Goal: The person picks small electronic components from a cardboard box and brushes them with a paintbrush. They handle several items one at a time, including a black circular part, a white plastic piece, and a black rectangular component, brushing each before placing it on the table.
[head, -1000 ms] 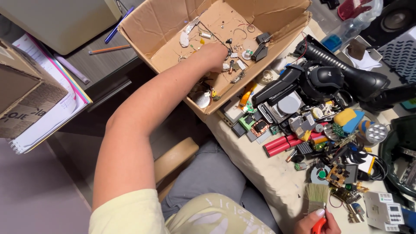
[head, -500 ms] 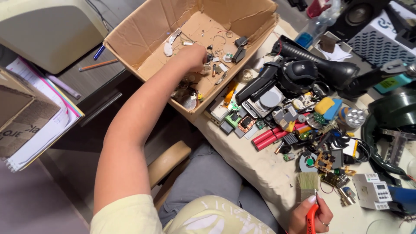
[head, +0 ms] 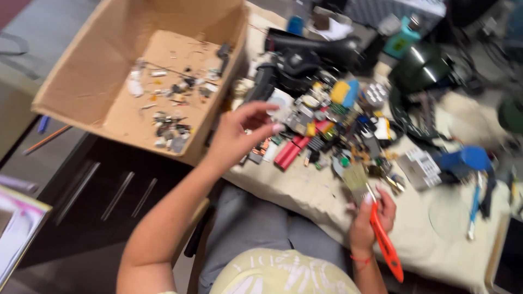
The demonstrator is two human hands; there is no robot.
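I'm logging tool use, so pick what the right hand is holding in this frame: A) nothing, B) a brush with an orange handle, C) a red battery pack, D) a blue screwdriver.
B: the right hand grips a brush with pale bristles pointing up toward the cluttered table and an orange handle running down past the wrist.

pale yellow shirt, grey trousers, red wristband (head: 360, 259).

cloth-covered table (head: 327, 201), dark drawer cabinet (head: 92, 190) at its left, grey floor (head: 49, 32) beyond
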